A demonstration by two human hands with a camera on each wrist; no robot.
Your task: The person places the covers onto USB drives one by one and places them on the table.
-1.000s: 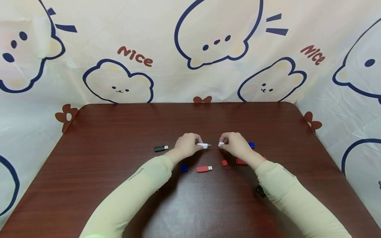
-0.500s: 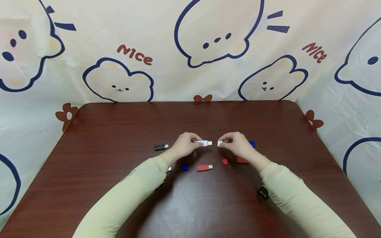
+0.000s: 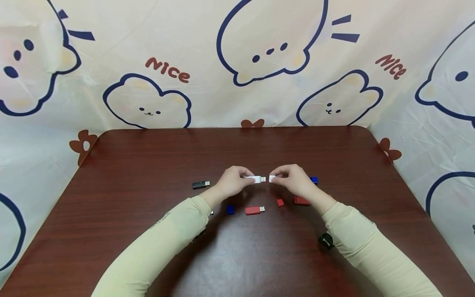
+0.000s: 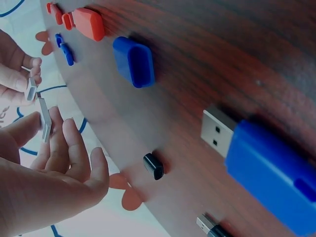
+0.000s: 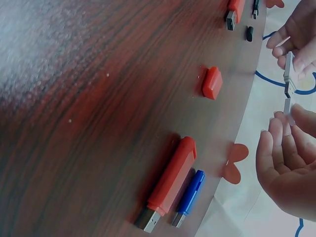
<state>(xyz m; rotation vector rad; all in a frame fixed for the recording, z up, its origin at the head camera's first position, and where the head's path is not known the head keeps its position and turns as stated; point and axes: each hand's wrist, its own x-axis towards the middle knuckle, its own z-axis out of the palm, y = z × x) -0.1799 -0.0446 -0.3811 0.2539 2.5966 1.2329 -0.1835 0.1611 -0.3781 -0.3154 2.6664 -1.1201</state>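
There it was, the white stick (image 3: 255, 180), held up over the table (image 3: 237, 264), its metal plug aimed straight at the white cap (image 3: 272, 178), and from the head view a slim gap ran between them! The left hand (image 3: 233, 180) had the white stick pinched between thumb and fingers. Just right of the white stick, the right hand (image 3: 295, 178) pinched the cap, the two hands close but apart.

Down on the near side of the white stick lay a red stick (image 3: 253, 210), bare plug facing right. Near side and to the right of the white stick, a red cap (image 3: 280, 202), then another red stick (image 3: 301, 200), partly behind the right wrist. Right of the white stick, past the hand, a blue stick (image 5: 190, 197)!

Over on the white stick's left, a black stick (image 3: 201, 185), plug exposed, a black cap (image 4: 154, 166) near it. Near side and left of the white stick sat a blue cap (image 3: 230, 209), and farther left a second blue stick (image 4: 271, 175), mostly under the sleeve (image 3: 174, 235) from the head view.
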